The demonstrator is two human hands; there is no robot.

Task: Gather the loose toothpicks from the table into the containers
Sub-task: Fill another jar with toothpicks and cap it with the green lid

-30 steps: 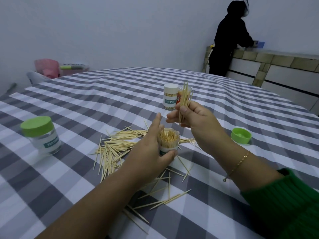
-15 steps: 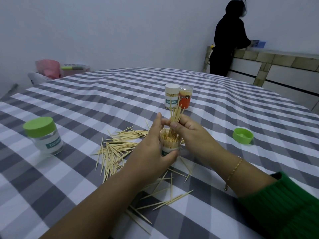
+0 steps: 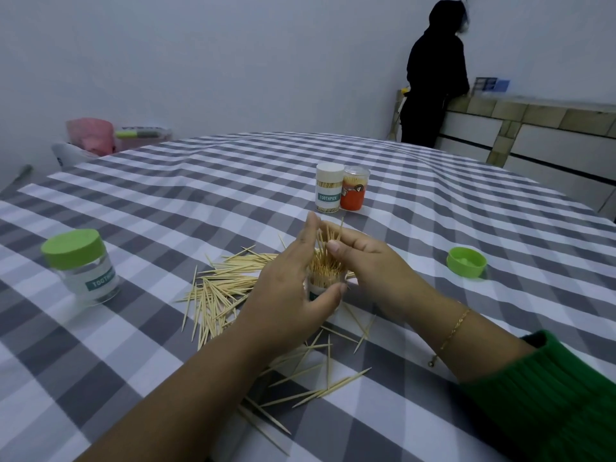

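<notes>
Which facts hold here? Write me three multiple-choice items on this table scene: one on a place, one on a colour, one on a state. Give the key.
1. Where does the loose lid lie?
A. On the cloth to the right of the hands
B. On the open jar
C. On the floor

2. What colour is the lid on the closed jar at the left?
A. Red
B. Green
C. Black

3. What is the left hand doing?
A. Lying flat on the cloth
B. Holding a lid
C. Gripping the open jar full of toothpicks

Key: 1 A, it sits alone on the checked cloth, right of the right hand. 2 B, its cap is bright green. 3 C, its thumb and fingers wrap the jar while the right hand pinches the toothpicks standing in it.
</notes>
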